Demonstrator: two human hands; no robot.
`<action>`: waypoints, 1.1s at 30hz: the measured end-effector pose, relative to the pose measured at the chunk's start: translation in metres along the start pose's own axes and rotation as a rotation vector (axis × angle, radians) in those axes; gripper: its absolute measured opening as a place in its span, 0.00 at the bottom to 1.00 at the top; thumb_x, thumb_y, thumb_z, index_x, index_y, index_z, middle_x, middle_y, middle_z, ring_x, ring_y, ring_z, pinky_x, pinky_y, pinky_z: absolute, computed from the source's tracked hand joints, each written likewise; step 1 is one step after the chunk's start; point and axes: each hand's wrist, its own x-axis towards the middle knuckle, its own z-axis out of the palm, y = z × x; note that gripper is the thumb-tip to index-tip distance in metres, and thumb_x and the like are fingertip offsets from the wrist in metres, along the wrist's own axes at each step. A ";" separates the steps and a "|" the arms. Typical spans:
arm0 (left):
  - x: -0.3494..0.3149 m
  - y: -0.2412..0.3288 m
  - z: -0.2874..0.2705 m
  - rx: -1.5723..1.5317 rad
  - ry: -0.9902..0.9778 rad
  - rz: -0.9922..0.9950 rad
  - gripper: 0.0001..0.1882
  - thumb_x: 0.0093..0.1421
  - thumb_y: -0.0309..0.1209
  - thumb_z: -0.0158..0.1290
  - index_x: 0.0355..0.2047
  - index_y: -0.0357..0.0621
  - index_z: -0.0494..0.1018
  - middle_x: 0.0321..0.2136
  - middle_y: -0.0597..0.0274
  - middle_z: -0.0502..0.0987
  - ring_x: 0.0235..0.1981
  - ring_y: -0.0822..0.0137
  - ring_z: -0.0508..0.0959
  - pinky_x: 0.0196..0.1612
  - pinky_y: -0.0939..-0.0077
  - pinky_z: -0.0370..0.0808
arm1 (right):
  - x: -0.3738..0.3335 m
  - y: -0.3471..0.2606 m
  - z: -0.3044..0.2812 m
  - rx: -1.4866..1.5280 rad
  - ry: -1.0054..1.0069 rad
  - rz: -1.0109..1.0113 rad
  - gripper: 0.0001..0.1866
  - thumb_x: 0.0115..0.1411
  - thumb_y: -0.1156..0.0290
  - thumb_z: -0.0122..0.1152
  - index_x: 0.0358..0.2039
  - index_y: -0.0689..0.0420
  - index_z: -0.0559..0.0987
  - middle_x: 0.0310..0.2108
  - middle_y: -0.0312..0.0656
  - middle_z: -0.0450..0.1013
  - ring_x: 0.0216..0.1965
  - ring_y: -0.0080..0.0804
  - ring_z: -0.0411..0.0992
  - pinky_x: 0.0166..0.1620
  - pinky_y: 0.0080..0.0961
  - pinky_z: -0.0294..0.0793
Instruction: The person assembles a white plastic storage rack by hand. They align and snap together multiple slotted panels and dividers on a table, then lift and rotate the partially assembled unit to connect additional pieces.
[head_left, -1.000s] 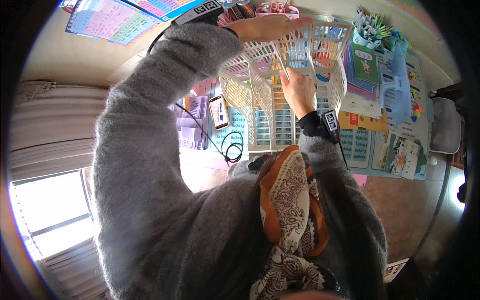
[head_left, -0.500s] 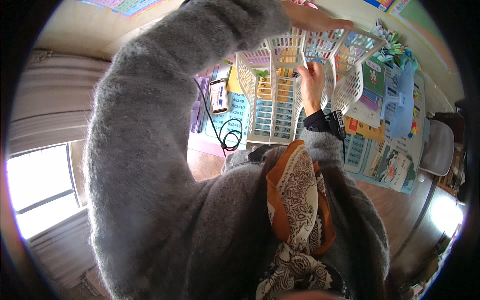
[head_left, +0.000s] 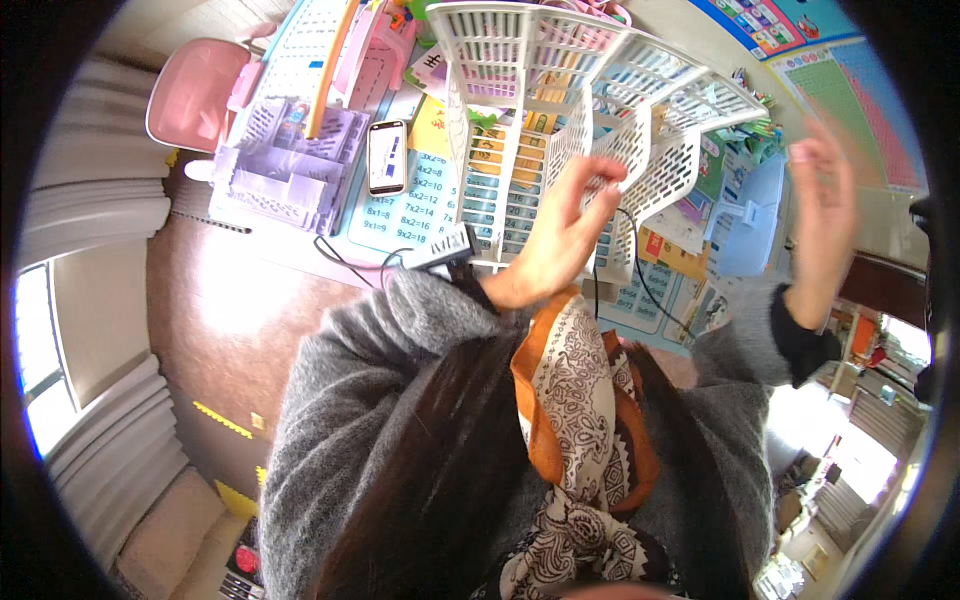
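Observation:
A white plastic rack (head_left: 508, 150) with slotted walls and several dividers stands on the table in front of me. My left hand (head_left: 560, 230) reaches up to its middle, thumb and bent fingers closed at the edge of a divider. Part of that grip is hidden by the hand itself. Off to the right, my right hand (head_left: 822, 225) is raised away from the rack, its fingers apart and slightly blurred, with nothing in them. A dark strap with a small device sits on my left wrist.
A phone (head_left: 387, 157) lies left of the rack, beside a purple slotted organizer (head_left: 290, 175). To the right stands a light blue plastic bin (head_left: 752, 225). A black cable (head_left: 648, 275) hangs near the rack's right side. A pink chair (head_left: 197, 95) is at the far left.
My left arm has come down from the rack's far top edge, and its hand is now at the middle divider. My right hand has let go of the rack and moved right.

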 end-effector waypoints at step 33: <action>0.083 -0.193 0.004 0.403 0.483 -0.050 0.21 0.66 0.44 0.39 0.43 0.38 0.70 0.38 0.49 0.72 0.42 0.51 0.69 0.49 0.60 0.63 | 0.116 -0.034 0.130 -0.331 -0.873 -0.603 0.17 0.59 0.61 0.59 0.28 0.65 0.81 0.10 0.41 0.65 0.10 0.24 0.58 0.16 0.24 0.51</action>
